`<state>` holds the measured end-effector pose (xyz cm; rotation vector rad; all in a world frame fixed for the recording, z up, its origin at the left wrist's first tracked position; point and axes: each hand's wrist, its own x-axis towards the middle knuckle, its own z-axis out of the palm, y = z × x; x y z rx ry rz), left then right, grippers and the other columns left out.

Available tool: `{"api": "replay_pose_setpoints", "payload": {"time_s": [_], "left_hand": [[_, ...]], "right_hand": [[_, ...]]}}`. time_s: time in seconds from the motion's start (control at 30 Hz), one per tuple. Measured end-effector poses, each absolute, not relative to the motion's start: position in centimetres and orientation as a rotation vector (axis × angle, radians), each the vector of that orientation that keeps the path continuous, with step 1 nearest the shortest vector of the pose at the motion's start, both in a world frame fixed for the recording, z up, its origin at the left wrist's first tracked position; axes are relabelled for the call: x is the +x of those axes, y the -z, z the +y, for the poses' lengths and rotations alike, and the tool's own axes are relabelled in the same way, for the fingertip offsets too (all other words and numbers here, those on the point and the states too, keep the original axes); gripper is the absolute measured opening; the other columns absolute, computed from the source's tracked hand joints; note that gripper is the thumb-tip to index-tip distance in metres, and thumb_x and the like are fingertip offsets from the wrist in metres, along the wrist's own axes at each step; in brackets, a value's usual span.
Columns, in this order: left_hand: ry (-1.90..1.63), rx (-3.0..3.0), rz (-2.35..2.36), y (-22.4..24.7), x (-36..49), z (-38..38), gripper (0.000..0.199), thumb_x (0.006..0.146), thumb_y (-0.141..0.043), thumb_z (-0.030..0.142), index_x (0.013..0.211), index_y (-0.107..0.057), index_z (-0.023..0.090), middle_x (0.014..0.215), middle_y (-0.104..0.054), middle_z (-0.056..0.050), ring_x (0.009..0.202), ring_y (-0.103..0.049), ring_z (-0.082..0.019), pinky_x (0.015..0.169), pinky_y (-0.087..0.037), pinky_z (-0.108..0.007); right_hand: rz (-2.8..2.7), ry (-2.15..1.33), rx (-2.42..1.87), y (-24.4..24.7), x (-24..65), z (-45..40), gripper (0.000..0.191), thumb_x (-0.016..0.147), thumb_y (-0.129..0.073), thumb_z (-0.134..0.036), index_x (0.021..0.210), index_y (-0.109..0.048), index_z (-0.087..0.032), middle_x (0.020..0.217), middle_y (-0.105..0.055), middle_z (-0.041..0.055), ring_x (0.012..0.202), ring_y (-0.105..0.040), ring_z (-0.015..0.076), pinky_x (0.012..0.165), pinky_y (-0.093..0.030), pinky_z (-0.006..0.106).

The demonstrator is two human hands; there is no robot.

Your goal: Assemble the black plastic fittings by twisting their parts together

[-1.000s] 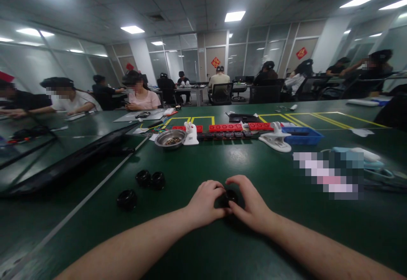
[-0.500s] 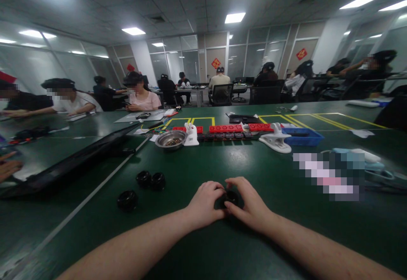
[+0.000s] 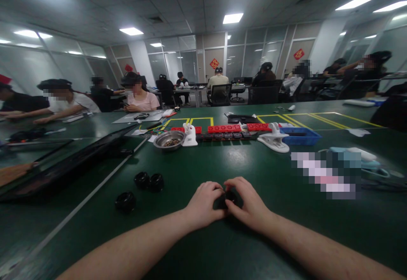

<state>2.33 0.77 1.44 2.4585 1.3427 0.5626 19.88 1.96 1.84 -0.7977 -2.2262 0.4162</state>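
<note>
My left hand (image 3: 203,205) and my right hand (image 3: 249,203) meet low in the middle of the view, fingers curled around a dark, round, ring-like part (image 3: 231,196). Fingers cover much of it, so its exact kind does not show. To the left lie three glossy black ring-shaped parts: two side by side, one black ring (image 3: 141,180) touching or nearly touching another ring (image 3: 156,182), and a third black ring (image 3: 125,202) nearer to me.
On the green table (image 3: 178,169) stand a metal bowl (image 3: 168,141) of small pieces, white clamps (image 3: 274,140), red strips (image 3: 224,128) and a blue tray (image 3: 302,136). A long black panel (image 3: 76,161) lies left, near a co-worker's hand (image 3: 15,173). Blue-and-white items (image 3: 370,161) lie right.
Both my hands stay around the dark ring-like part, almost unmoved. The view has shifted slightly. At the far left, the co-worker's hand has come further in over the table.
</note>
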Motion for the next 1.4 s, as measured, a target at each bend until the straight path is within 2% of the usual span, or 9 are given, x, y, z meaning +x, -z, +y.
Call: {"api": "replay_pose_setpoints", "payload": {"time_s": [0.2, 0.4, 0.63, 0.77, 0.83, 0.97, 1.07, 1.2, 1.4], "left_hand": [[-0.556, 2.453, 1.358, -1.21, 2.3, 0.86, 0.037, 0.067, -0.063, 0.038, 0.099, -0.057, 0.022, 0.105, -0.052, -0.004, 0.098, -0.046, -0.022, 0.086, -0.037, -0.036], [-0.587, 2.455, 1.345, -1.11, 2.23, 0.84, 0.034, 0.067, -0.062, 0.039, 0.096, -0.058, 0.02, 0.104, -0.052, -0.004, 0.096, -0.046, -0.022, 0.085, -0.037, -0.036], [-0.577, 2.455, 1.349, -1.25, 2.24, 0.79, 0.035, 0.066, -0.064, 0.037, 0.097, -0.058, 0.021, 0.104, -0.052, -0.004, 0.097, -0.046, -0.023, 0.085, -0.037, -0.036], [-0.556, 2.461, 1.354, -1.29, 2.22, 0.76, 0.034, 0.068, -0.062, 0.039, 0.097, -0.057, 0.022, 0.104, -0.052, -0.004, 0.097, -0.046, -0.023, 0.085, -0.037, -0.036], [-0.548, 2.458, 1.356, -1.31, 2.21, 0.74, 0.036, 0.068, -0.062, 0.038, 0.099, -0.057, 0.022, 0.105, -0.052, -0.004, 0.098, -0.046, -0.023, 0.086, -0.037, -0.036], [-0.551, 2.455, 1.354, -1.26, 2.2, 0.8, 0.037, 0.067, -0.063, 0.035, 0.101, -0.056, 0.022, 0.105, -0.052, -0.004, 0.099, -0.045, -0.022, 0.087, -0.036, -0.036], [-0.562, 2.462, 1.353, -1.11, 2.22, 0.89, 0.033, 0.066, -0.064, 0.035, 0.096, -0.058, 0.021, 0.103, -0.052, -0.003, 0.097, -0.046, -0.022, 0.086, -0.037, -0.035], [-0.596, 2.475, 1.347, -0.97, 2.22, 0.9, 0.032, 0.066, -0.064, 0.036, 0.093, -0.058, 0.02, 0.102, -0.053, -0.003, 0.095, -0.047, -0.021, 0.084, -0.038, -0.034], [-0.578, 2.464, 1.346, -1.01, 2.15, 0.84, 0.037, 0.066, -0.064, 0.035, 0.099, -0.057, 0.021, 0.104, -0.052, -0.004, 0.097, -0.046, -0.022, 0.086, -0.037, -0.035]], "right_hand": [[-2.209, -0.411, -0.738, -1.75, 19.89, 1.93, 0.036, 0.068, -0.05, -0.014, 0.104, -0.043, -0.018, 0.096, -0.051, 0.008, 0.09, -0.048, 0.0213, 0.079, -0.041, 0.039], [-2.238, -0.387, -0.798, -2.1, 19.78, 2.03, 0.025, 0.07, -0.051, -0.015, 0.094, -0.047, -0.019, 0.085, -0.053, 0.0058, 0.079, -0.05, 0.0203, 0.072, -0.042, 0.038], [-2.224, -0.379, -0.758, -1.71, 19.9, 2.02, 0.038, 0.068, -0.052, -0.014, 0.104, -0.041, -0.018, 0.098, -0.05, 0.0082, 0.09, -0.047, 0.0215, 0.079, -0.04, 0.039], [-2.236, -0.305, -0.844, -1.85, 19.74, 2.08, 0.028, 0.069, -0.055, -0.018, 0.096, -0.045, -0.018, 0.086, -0.052, 0.0063, 0.082, -0.048, 0.0217, 0.076, -0.041, 0.041], [-2.266, -0.303, -0.808, -1.97, 19.69, 2.05, 0.026, 0.068, -0.052, -0.015, 0.094, -0.046, -0.019, 0.083, -0.053, 0.0049, 0.081, -0.049, 0.0211, 0.08, -0.038, 0.043], [-2.289, -0.314, -0.711, -1.87, 19.76, 2.02, 0.037, 0.066, -0.048, -0.012, 0.102, -0.042, -0.019, 0.092, -0.054, 0.0056, 0.09, -0.049, 0.021, 0.093, -0.028, 0.048], [-2.26, -0.308, -0.792, -1.62, 19.81, 2.1, 0.037, 0.068, -0.053, -0.017, 0.103, -0.042, -0.017, 0.095, -0.053, 0.0077, 0.091, -0.048, 0.0225, 0.087, -0.034, 0.046], [-2.258, -0.338, -0.896, -1.69, 19.73, 2.14, 0.029, 0.069, -0.056, -0.021, 0.096, -0.046, -0.017, 0.086, -0.053, 0.0064, 0.081, -0.049, 0.0213, 0.074, -0.041, 0.039], [-2.279, -0.397, -0.735, -1.98, 19.85, 1.93, 0.032, 0.069, -0.049, -0.013, 0.1, -0.045, -0.017, 0.091, -0.053, 0.0069, 0.085, -0.049, 0.0203, 0.078, -0.04, 0.038]]}}
